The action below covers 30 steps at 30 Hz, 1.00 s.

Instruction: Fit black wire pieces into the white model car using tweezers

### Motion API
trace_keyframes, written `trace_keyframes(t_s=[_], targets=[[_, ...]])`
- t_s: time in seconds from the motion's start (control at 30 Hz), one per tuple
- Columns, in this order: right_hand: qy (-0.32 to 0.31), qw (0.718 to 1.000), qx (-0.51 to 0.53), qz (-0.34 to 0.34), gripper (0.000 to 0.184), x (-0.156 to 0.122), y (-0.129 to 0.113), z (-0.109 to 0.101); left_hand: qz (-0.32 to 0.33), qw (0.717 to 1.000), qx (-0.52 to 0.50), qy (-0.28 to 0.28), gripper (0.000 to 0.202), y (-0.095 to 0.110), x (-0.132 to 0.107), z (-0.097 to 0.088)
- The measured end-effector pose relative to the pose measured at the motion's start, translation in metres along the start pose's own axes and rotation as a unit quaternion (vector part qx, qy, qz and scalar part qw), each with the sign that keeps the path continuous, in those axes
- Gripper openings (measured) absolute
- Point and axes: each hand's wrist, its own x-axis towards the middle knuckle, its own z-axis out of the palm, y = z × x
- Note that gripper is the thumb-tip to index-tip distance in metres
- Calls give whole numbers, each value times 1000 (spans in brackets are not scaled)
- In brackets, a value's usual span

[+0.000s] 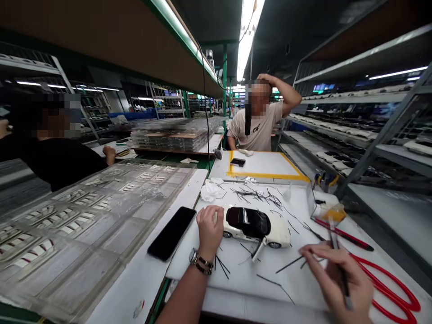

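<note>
A white model car [255, 227] with a dark roof lies on the white work mat [297, 279], one door hanging open at its near side. My left hand [208, 229] is closed around the car's rear end and holds it steady. My right hand [340, 281] is at the lower right, fingers pinched on a thin tool [339, 256] like tweezers that points up and away. Several thin black strips [258, 194] lie scattered on the mat around and behind the car.
A black phone [172, 232] lies left of the mat. Clear plastic trays of parts [84, 211] fill the left bench. Red scissors [388, 288] and a red pen [344, 234] lie at the right. A crumpled white cloth [209, 190] sits behind. Two other people are beyond.
</note>
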Motion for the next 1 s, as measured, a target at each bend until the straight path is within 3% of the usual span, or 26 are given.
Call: trace_keyframes(t_s=[0.07,0.13,0.27,0.4,0.57,1.0], targets=[[-71,996,48,15,21,-12,-24,27,-15,1000,-2,-2,30,-1,1,0],[-104,992,75,20,22,-11,-35,47,-24,1000,-5,-5,31,-1,2,-1],[-81,996,48,-9,21,15,-29,67,-31,999,-12,-7,32,1,2,-3],[-54,998,-29,5,14,38,-6,71,-37,999,-33,-6,32,1,4,-5],[-50,996,-62,39,10,38,18,72,-38,998,-47,1,31,0,5,-5],[-51,994,-81,44,8,33,27,74,-52,998,-38,-6,31,1,5,-5]])
